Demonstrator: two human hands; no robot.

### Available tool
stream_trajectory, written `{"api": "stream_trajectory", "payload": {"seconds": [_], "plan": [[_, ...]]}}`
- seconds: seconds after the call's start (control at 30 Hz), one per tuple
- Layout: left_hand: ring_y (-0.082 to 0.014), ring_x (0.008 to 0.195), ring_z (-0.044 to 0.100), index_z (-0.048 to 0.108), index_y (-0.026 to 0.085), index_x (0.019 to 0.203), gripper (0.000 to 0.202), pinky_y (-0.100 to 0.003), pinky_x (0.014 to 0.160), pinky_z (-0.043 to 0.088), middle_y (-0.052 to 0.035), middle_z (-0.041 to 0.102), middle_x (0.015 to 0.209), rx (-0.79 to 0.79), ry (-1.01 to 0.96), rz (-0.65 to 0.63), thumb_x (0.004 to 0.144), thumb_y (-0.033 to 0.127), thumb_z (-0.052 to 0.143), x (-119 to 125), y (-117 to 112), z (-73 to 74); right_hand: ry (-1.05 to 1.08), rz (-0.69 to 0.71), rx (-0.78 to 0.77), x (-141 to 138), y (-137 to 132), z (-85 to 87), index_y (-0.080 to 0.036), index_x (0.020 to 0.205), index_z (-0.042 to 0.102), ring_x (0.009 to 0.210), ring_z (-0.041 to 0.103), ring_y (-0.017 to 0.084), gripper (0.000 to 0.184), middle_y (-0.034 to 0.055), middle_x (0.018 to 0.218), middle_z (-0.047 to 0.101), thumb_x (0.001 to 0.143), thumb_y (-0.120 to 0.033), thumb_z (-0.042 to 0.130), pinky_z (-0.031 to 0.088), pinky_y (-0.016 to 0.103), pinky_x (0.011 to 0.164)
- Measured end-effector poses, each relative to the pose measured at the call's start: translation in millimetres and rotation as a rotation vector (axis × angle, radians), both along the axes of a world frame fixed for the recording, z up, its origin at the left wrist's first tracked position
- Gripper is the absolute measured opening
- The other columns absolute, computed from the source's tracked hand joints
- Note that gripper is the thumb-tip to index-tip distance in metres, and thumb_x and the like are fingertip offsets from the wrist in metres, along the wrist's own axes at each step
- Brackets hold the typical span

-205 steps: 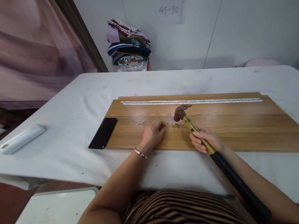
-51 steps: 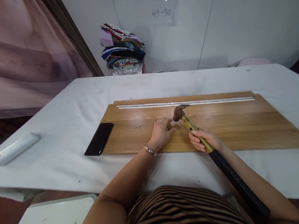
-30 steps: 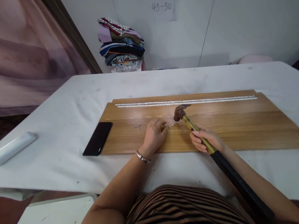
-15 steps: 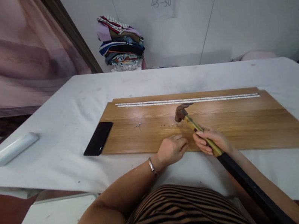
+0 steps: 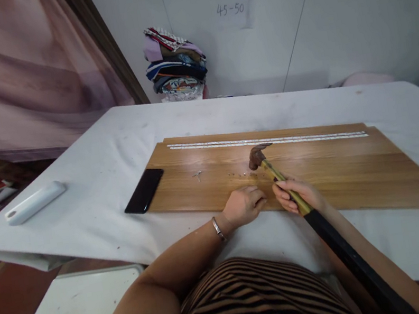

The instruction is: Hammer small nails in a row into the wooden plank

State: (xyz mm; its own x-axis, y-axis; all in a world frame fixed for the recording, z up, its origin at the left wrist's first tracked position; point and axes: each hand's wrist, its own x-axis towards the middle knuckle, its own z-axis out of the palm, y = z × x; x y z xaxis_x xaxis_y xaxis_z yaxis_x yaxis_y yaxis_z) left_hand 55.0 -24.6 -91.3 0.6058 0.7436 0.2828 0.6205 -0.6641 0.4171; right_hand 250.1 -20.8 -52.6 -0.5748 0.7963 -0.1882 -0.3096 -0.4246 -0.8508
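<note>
My right hand [image 5: 295, 195] grips a claw hammer [image 5: 282, 178] by the yellow part of its handle, below the rusty head. The black end of the handle runs back along my right forearm. The hammer head is over the middle of a wooden board [image 5: 340, 172]. My left hand [image 5: 245, 205] rests at the board's near edge with its fingers curled; whether anything is in them is hidden. Beyond it, small dark specks or holes [image 5: 242, 174] form a row on the board. Several loose nails [image 5: 197, 175] lie to the left.
A black phone [image 5: 144, 191] overlaps the board's left end. Two white measuring strips [image 5: 271, 140] run along its far side. On the white-covered table [image 5: 91, 198], a white oblong object [image 5: 35, 202] lies far left. Folded cloths [image 5: 177, 66] are stacked by the wall.
The whole view has shifted slightly, so the table and objects appear a little further right. My hands and the hammer keep nearly the same places over the board.
</note>
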Motion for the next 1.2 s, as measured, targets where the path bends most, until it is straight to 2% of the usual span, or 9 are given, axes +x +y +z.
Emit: {"api": "stream_trajectory", "payload": {"seconds": [0.23, 0.43, 0.6, 0.77, 0.93, 1.03, 1.2], "plan": [[-0.0154, 0.077, 0.062, 0.063, 0.019, 0.081, 0.022, -0.026, 0.070, 0.046, -0.0029, 0.066, 0.077, -0.018, 0.015, -0.003, 0.093, 0.033, 0.052, 0, 0, 0.6, 0.002, -0.014, -0.005, 0, 1, 0.5, -0.024, 0.084, 0.040, 0.031, 0.031, 0.005, 0.021, -0.0105, 0.054, 0.045, 0.084, -0.032, 0.060, 0.028, 0.015, 0.029], [-0.0147, 0.073, 0.059, 0.059, 0.019, 0.070, 0.032, -0.026, 0.066, 0.042, -0.0027, 0.063, 0.072, 0.000, 0.015, -0.012, 0.094, 0.039, 0.051, 0, 2, -2.5, -0.007, 0.000, 0.022, 1, -1, 2.6, -0.024, 0.085, 0.041, 0.032, 0.034, 0.004, 0.020, -0.0101, 0.055, 0.046, 0.084, -0.031, 0.060, 0.028, 0.014, 0.029], [-0.0140, 0.072, 0.058, 0.059, 0.017, 0.072, 0.033, -0.025, 0.064, 0.040, -0.0034, 0.063, 0.074, 0.040, 0.029, -0.017, 0.095, 0.038, 0.050, 1, 2, -1.6, -0.040, 0.040, 0.008, 1, -3, 5.0, -0.024, 0.085, 0.039, 0.030, 0.034, 0.004, 0.026, -0.0107, 0.055, 0.047, 0.082, -0.034, 0.063, 0.029, 0.014, 0.027], [-0.0140, 0.073, 0.059, 0.061, 0.017, 0.073, 0.033, -0.025, 0.065, 0.040, -0.0034, 0.063, 0.074, 0.057, 0.039, -0.023, 0.095, 0.039, 0.051, 2, 1, -2.1, -0.061, 0.021, -0.005, 0, -4, 5.8, -0.024, 0.086, 0.041, 0.030, 0.033, 0.004, 0.025, -0.0106, 0.054, 0.046, 0.081, -0.035, 0.063, 0.029, 0.014, 0.027], [-0.0134, 0.072, 0.059, 0.061, 0.017, 0.073, 0.033, -0.026, 0.063, 0.039, -0.0022, 0.064, 0.075, 0.074, 0.096, -0.005, 0.093, 0.042, 0.054, 2, 1, -3.7, -0.073, 0.037, -0.009, 3, -2, 3.3, -0.022, 0.077, 0.042, 0.031, 0.031, 0.003, 0.027, -0.0094, 0.052, 0.043, 0.083, -0.038, 0.063, 0.029, 0.014, 0.028], [-0.0128, 0.071, 0.058, 0.061, 0.016, 0.073, 0.037, -0.025, 0.063, 0.038, -0.0026, 0.065, 0.076, 0.064, 0.110, -0.004, 0.095, 0.044, 0.049, 2, 0, -1.0, -0.078, 0.060, 0.008, 7, -2, 6.2, -0.022, 0.070, 0.041, 0.031, 0.030, 0.003, 0.031, -0.0089, 0.050, 0.040, 0.084, -0.039, 0.062, 0.027, 0.014, 0.028], [-0.0132, 0.073, 0.059, 0.062, 0.016, 0.075, 0.040, -0.024, 0.065, 0.039, -0.0044, 0.065, 0.078, 0.067, 0.099, -0.012, 0.098, 0.044, 0.044, 2, -1, 1.6, -0.069, 0.086, 0.016, 16, -1, 11.1, -0.022, 0.078, 0.045, 0.031, 0.032, 0.003, 0.023, -0.0080, 0.055, 0.045, 0.086, -0.036, 0.060, 0.029, 0.015, 0.028]]}}
